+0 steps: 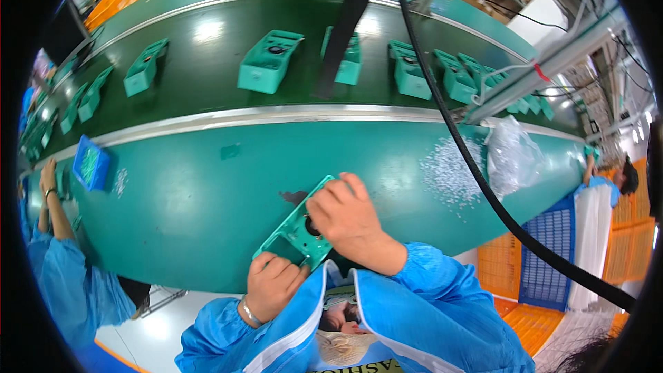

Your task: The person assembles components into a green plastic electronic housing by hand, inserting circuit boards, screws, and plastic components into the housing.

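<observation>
Two hands grip one teal plastic frame panel [298, 231], its long axis running seven to one o'clock: left hand [271, 289] clasps the near end, right hand [349, 220] closed over the far end above the green worktable [207, 193].

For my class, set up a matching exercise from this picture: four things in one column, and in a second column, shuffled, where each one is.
Things:
1. green plastic panel
2. clear plastic bag
3. blue tray
4. green housings

Places:
A. on the dark conveyor belt beyond the table
B. far left of the green table, near another person's arm
C. held at the table's near edge by the left hand and the right hand
D. right side of the table, beside scattered small white bits

Pairs: 1-C, 2-D, 3-B, 4-A
</observation>
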### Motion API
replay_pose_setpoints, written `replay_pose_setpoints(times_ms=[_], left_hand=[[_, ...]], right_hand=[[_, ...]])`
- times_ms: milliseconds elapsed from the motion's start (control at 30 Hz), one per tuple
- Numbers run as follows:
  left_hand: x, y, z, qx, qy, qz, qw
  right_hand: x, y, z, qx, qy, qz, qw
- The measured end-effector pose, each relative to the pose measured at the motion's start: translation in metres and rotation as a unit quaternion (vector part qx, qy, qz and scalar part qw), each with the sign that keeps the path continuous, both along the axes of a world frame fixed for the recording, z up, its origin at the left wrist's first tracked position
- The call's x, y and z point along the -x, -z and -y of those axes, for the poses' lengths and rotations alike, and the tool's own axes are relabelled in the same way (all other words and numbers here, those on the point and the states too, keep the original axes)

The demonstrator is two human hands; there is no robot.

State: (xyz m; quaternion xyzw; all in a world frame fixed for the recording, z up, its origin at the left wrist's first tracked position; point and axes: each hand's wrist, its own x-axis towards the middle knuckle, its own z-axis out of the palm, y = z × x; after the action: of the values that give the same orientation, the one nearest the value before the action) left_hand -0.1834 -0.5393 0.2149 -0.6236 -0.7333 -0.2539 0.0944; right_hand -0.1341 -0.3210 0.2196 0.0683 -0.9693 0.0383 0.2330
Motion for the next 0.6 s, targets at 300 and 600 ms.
replay_pose_setpoints(times_ms=[300, 600], left_hand=[[0.003, 0.005, -0.002, -0.003, 0.012, -0.008, 1.0], [0.0, 0.006, 0.0, -0.014, 0.001, -0.001, 1.0]], right_hand=[[-0.008, -0.009, -0.008, 0.035, -0.003, 0.067, 0.997], [-0.047, -0.001, -0.164, 0.077, 0.258, -0.039, 0.962]])
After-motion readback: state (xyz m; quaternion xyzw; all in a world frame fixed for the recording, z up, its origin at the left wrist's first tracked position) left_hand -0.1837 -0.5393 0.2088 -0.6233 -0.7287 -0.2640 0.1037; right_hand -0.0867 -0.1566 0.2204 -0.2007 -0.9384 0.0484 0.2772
